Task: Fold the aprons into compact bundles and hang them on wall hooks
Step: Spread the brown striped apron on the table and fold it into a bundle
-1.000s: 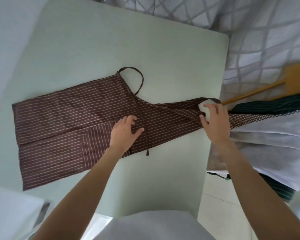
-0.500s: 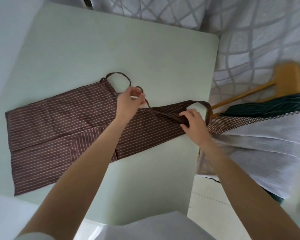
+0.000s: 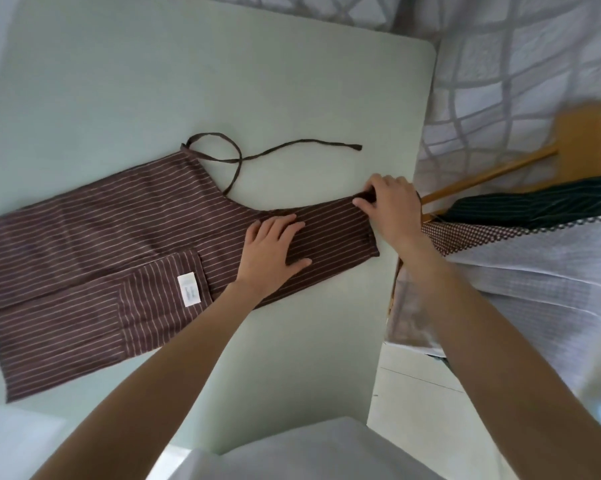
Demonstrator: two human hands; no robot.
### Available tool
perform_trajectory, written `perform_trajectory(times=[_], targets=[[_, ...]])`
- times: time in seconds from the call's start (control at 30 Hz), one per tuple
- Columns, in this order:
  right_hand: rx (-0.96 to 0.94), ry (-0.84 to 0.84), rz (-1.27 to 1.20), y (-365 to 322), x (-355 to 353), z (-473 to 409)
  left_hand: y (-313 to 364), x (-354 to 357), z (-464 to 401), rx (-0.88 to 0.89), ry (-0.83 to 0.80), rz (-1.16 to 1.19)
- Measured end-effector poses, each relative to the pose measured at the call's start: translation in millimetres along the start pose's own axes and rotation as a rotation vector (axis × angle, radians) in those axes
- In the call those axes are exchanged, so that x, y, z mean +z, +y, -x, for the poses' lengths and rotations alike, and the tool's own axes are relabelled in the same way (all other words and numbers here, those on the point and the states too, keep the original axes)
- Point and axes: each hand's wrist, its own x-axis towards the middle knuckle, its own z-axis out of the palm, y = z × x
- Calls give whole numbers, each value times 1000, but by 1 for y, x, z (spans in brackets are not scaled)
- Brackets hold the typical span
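Brown striped apron (image 3: 94, 244) flat on the pale green table (image 3: 222, 81), long axis left to right, wide hem at the left edge, narrow bib end toward the right edge, tie strap (image 3: 292, 148) trailing rightward over bare surface beyond. Left hand (image 3: 273, 247) pressed flat on the bib, fingers straight and spread. Right hand (image 3: 392, 206) at the bib's end near the table's right edge, fingers pinching the cloth; other fabrics (image 3: 520, 258) piled just past that edge.
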Motion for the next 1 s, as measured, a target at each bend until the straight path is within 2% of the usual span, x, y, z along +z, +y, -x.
perform_trajectory(times=[0.07,0.13,0.17,0.2,0.3,0.33,0.5,0.63,0.7,0.77,0.83,0.9,0.97,1.0], targets=[[-1,103,-102,9,-2,14,0,7,3,-27,-97,7],[60,276,-165,17,-7,40,1,10,3,-41,-91,17],[126,305,-197,18,-10,55,1,10,2,-40,-81,18],[206,262,-243,15,-11,70,1,10,2,-39,-74,17],[379,-30,-333,-2,2,102,0,12,1,-33,-60,10],[406,-51,-364,-6,9,107,0,12,1,-33,-65,10],[538,64,-495,-7,21,105,0,11,0,-46,-72,32],[352,131,-341,-11,15,106,0,14,0,-44,-66,26],[239,181,-374,-10,10,103,-1,15,0,-43,-62,28],[158,138,-534,-5,4,97,-1,16,1,-45,-57,39],[39,13,-570,3,1,93,-1,17,1,-48,-52,50],[-16,-120,-359,16,1,93,-1,17,1,-45,-55,56],[-2,-60,-65,36,2,95,-2,16,0,-43,-62,58],[45,-10,8,43,-1,95,-2,16,0,-41,-65,58]])
